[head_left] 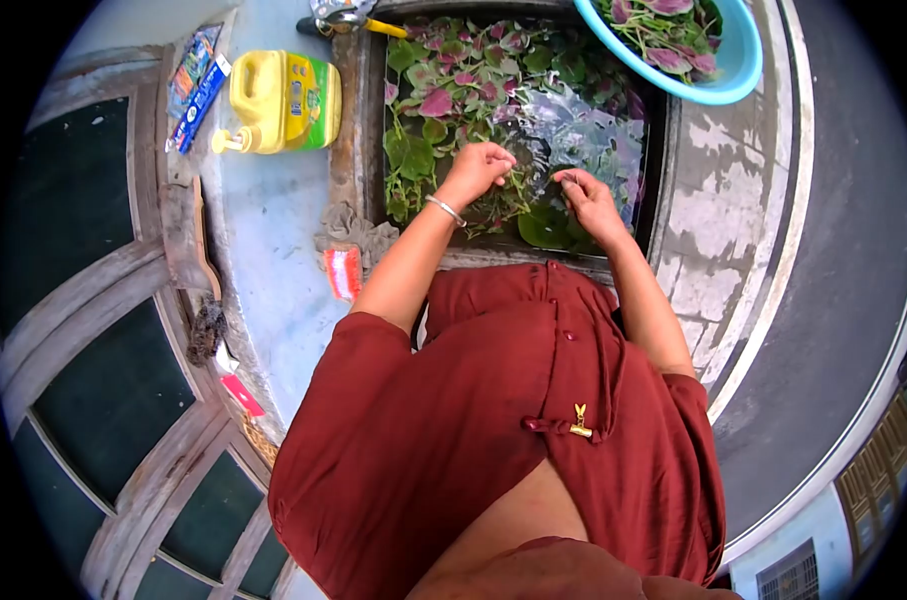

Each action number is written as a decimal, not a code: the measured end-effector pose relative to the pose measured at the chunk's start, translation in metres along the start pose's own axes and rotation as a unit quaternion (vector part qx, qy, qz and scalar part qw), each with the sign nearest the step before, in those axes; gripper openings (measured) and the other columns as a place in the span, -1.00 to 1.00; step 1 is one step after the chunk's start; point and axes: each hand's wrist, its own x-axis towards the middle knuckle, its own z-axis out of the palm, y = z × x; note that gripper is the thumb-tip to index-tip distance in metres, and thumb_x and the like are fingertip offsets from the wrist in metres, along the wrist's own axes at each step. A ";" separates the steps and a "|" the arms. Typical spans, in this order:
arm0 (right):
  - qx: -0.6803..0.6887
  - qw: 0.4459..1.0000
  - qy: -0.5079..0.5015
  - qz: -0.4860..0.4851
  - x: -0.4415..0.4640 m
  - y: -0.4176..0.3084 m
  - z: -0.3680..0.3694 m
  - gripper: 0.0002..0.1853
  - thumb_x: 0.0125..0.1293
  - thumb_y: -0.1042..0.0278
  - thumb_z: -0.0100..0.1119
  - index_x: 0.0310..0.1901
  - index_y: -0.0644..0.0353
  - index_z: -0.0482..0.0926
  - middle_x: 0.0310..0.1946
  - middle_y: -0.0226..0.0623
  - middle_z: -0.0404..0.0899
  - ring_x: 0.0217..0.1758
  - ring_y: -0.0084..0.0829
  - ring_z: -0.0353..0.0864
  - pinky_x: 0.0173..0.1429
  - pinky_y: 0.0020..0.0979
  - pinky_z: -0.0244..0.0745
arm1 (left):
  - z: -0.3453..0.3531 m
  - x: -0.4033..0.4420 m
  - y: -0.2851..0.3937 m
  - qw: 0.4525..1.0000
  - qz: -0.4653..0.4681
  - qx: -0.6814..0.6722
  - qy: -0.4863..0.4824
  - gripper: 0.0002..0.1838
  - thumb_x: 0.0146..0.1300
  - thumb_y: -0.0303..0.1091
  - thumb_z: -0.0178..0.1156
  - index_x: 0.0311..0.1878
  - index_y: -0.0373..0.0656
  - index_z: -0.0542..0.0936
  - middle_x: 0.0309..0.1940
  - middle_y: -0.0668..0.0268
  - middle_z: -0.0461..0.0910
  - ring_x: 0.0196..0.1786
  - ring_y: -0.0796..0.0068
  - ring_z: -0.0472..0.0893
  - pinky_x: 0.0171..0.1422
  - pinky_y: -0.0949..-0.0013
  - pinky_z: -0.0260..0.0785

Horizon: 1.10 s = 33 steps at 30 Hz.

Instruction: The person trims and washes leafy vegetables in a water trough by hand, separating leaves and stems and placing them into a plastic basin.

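A dark sink [656,190] full of water lies before me, with purple and green amaranth leaves [443,75] floating across it. Over its middle, my left hand [481,170], with a bracelet at the wrist, is closed in a pinch; whatever its fingertips hold is too small to make out. Thin green stems [518,190] show just below those fingers. My right hand [588,205] is closed too, thumb against fingers, around a small bit that I cannot identify. It hangs apart from the left, above a broad green leaf [543,227] near the front edge.
A light blue basin [748,55] of picked leaves sits at the sink's far right corner. To the left stand a yellow jug with a pump [283,100], a red and white brush [342,273], a grey cloth [353,235] and a blue toothpaste box [201,105].
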 end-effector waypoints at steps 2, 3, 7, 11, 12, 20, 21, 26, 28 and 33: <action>-0.116 0.989 0.003 -0.090 0.008 0.000 0.002 -0.77 0.34 0.24 0.01 -0.23 0.19 0.59 -0.59 -0.49 0.40 -0.49 -0.69 0.32 -0.37 -0.57 0.27 | -0.004 -0.006 0.003 0.996 -0.001 -0.086 -0.009 -0.88 0.14 -0.46 0.18 -0.25 -0.24 0.61 -0.48 0.40 0.60 -0.55 0.68 0.52 -0.47 0.62 0.33; -0.116 0.989 0.003 -0.092 0.008 -0.003 0.005 -0.77 0.34 0.24 0.01 -0.23 0.19 0.59 -0.59 -0.49 0.40 -0.49 -0.69 0.32 -0.37 -0.57 0.27 | -0.005 -0.011 0.009 0.996 0.000 -0.085 -0.009 -0.88 0.14 -0.46 0.18 -0.25 -0.24 0.61 -0.48 0.40 0.60 -0.55 0.68 0.52 -0.47 0.62 0.33; -0.153 0.957 0.035 -0.243 0.009 -0.016 0.015 -0.73 0.32 0.16 0.06 -0.21 0.18 0.61 -0.53 -0.42 0.51 -0.40 -0.63 0.41 -0.27 -0.51 0.35 | -0.006 -0.025 0.029 0.996 -0.004 -0.091 -0.013 -0.88 0.15 -0.48 0.18 -0.24 -0.25 0.60 -0.48 0.39 0.60 -0.55 0.70 0.51 -0.48 0.62 0.31; -0.174 0.966 0.009 -0.189 0.008 -0.017 0.014 -0.77 0.26 0.20 0.12 -0.18 0.15 0.62 -0.46 -0.32 0.60 -0.37 -0.57 0.50 -0.20 -0.47 0.41 | -0.001 -0.032 0.032 0.995 0.009 -0.095 -0.031 -0.86 0.18 -0.41 0.17 -0.20 -0.20 0.59 -0.50 0.50 0.54 -0.53 0.76 0.49 -0.54 0.68 0.19; -0.185 0.954 0.007 -0.237 0.008 -0.016 0.015 -0.77 0.23 0.22 0.15 -0.17 0.15 0.62 -0.44 -0.29 0.62 -0.36 -0.54 0.54 -0.18 -0.45 0.43 | 0.000 -0.033 0.033 0.995 0.010 -0.095 -0.031 -0.86 0.18 -0.41 0.17 -0.20 -0.20 0.59 -0.50 0.50 0.54 -0.53 0.76 0.49 -0.54 0.68 0.19; -0.300 0.935 -0.008 -0.191 -0.002 -0.023 0.018 -0.84 0.10 0.28 0.20 -0.35 0.17 0.60 -0.46 -0.17 0.60 -0.36 -0.27 0.60 -0.21 -0.35 0.46 | 0.015 -0.033 0.033 0.995 0.073 -0.071 -0.019 -0.89 0.15 -0.50 0.19 -0.24 -0.25 0.58 -0.51 0.46 0.56 -0.54 0.71 0.49 -0.46 0.62 0.34; -0.303 0.930 -0.003 -0.209 -0.003 -0.024 0.019 -0.84 0.09 0.28 0.20 -0.37 0.18 0.59 -0.47 -0.17 0.59 -0.37 -0.24 0.59 -0.22 -0.33 0.46 | 0.016 -0.034 0.036 0.995 0.073 -0.071 -0.021 -0.89 0.15 -0.50 0.19 -0.24 -0.25 0.58 -0.51 0.46 0.56 -0.54 0.71 0.49 -0.46 0.62 0.34; -0.335 0.912 0.006 -0.237 -0.004 -0.021 0.021 -0.84 0.05 0.28 0.19 -0.42 0.19 0.57 -0.46 -0.10 0.58 -0.39 -0.16 0.57 -0.25 -0.27 0.45 | 0.022 -0.043 0.048 0.992 0.120 0.026 0.000 -0.93 0.13 -0.54 0.19 -0.30 -0.24 0.58 -0.51 0.41 0.57 -0.54 0.70 0.51 -0.42 0.60 0.38; -0.383 0.898 0.059 -0.207 -0.003 -0.019 0.021 -0.84 0.06 0.27 0.19 -0.43 0.19 0.56 -0.54 -0.15 0.55 -0.47 -0.31 0.55 -0.31 -0.33 0.42 | 0.025 -0.043 0.046 0.994 0.107 0.004 -0.005 -0.94 0.14 -0.53 0.19 -0.29 -0.25 0.57 -0.51 0.41 0.57 -0.53 0.70 0.52 -0.43 0.61 0.37; 0.016 0.997 0.018 -0.077 0.016 0.007 -0.006 -0.84 0.26 0.27 0.11 -0.40 0.13 0.55 -0.54 -0.55 0.49 -0.51 -0.69 0.38 -0.54 -0.58 0.19 | 0.018 -0.041 0.036 0.981 0.026 -0.192 0.003 -0.93 0.19 -0.48 0.18 -0.28 -0.24 0.54 -0.47 0.38 0.57 -0.51 0.68 0.54 -0.48 0.66 0.32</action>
